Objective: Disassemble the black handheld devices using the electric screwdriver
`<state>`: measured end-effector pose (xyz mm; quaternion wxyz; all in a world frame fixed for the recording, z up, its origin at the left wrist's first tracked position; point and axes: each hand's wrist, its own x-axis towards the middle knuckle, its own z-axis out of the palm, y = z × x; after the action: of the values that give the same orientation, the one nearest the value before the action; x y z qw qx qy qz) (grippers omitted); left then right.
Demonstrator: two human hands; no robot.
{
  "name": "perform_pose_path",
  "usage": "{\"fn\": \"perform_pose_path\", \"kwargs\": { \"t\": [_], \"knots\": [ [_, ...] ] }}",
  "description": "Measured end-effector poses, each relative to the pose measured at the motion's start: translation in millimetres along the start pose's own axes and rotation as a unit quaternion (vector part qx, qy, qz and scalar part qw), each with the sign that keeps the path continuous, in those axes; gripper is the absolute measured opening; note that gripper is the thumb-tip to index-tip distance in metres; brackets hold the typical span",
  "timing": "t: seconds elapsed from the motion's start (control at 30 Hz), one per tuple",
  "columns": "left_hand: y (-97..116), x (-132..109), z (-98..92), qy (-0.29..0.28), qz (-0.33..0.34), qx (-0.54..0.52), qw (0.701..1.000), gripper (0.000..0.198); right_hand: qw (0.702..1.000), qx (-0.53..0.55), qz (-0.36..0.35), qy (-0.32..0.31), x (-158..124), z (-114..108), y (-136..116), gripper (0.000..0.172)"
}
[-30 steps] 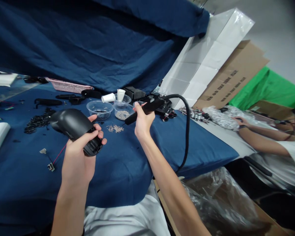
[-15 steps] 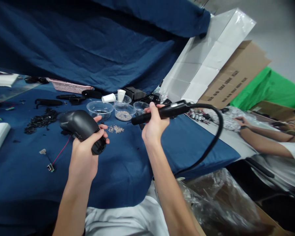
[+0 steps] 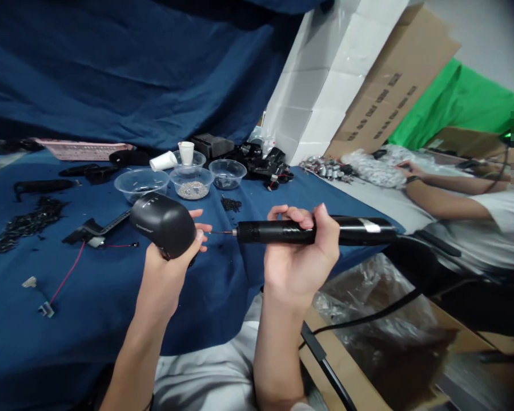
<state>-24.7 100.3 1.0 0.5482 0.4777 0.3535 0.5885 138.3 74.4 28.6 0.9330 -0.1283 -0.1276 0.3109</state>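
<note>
Head-worn view, facing forward and down, near blue-covered table (image 3: 228,277)

Left fingers (image 3: 191,249): around black casing (image 3: 163,225)
Right fingers (image 3: 326,231): around black screwdriver (image 3: 274,232)
Counter (image 3: 223,297): blue-draped, bearing clear bowls (image 3: 126,190)

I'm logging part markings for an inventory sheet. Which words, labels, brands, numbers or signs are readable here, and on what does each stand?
No text is clear enough to quote.
Rounded black plastic shell, in the left hand: small pale lettering and marks, too small to read.
Black cylindrical screwdriver, in the right hand: pale patch, no lettering discernible.
Tall brown cardboard box: two rows of dark print, too blurred to read.
</note>
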Motion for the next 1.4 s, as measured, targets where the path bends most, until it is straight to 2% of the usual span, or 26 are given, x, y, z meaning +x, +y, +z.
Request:
{"fn": "perform_pose_path", "kwargs": {
  "t": [0.17, 0.4, 0.6, 0.8, 1.03, 1.13, 1.4],
  "knots": [
    [-4.6, -2.0, 4.6, 0.01, 0.012, 0.018, 1.0, 0.045, 1.0, -0.004, 0.006, 0.006, 6.9, -0.8, -4.5, 0.042],
    [-6.7, -5.7, 11.2, 0.012, 0.036, 0.033, 0.999, 0.039, 0.999, 0.033, 0.021, 0.014, 10.7, -1.6, -8.7, 0.04],
    [-15.1, -0.5, 7.5, -0.001, 0.053, 0.03, 0.998, 0.035, 0.998, 0.046, 0.03, 0.013, 7.3, 1.3, -9.9, 0.037],
    [-12.5, -3.5, 5.4, -0.018, 0.065, 0.042, 0.997, 0.033, 0.999, 0.043, 0.03, 0.006, 2.0, 1.7, -8.7, 0.039],
    [-11.4, -6.6, 8.4, 0.01, 0.143, 0.111, 0.983, 0.032, 1.0, 0.013, 0.016, -0.004, -2.1, 2.4, -8.7, 0.039],
    [-11.4, -5.4, 6.1, 0.001, 0.15, 0.122, 0.981, 0.027, 1.0, 0.014, 0.014, 0.001, -1.3, 2.3, -10.9, 0.036],
    [-13.4, -1.7, -4.2, -0.06, 0.133, 0.12, 0.982, 0.031, 0.999, 0.046, 0.016, 0.015, 1.3, 1.0, -18.1, 0.029]
  ]
}}
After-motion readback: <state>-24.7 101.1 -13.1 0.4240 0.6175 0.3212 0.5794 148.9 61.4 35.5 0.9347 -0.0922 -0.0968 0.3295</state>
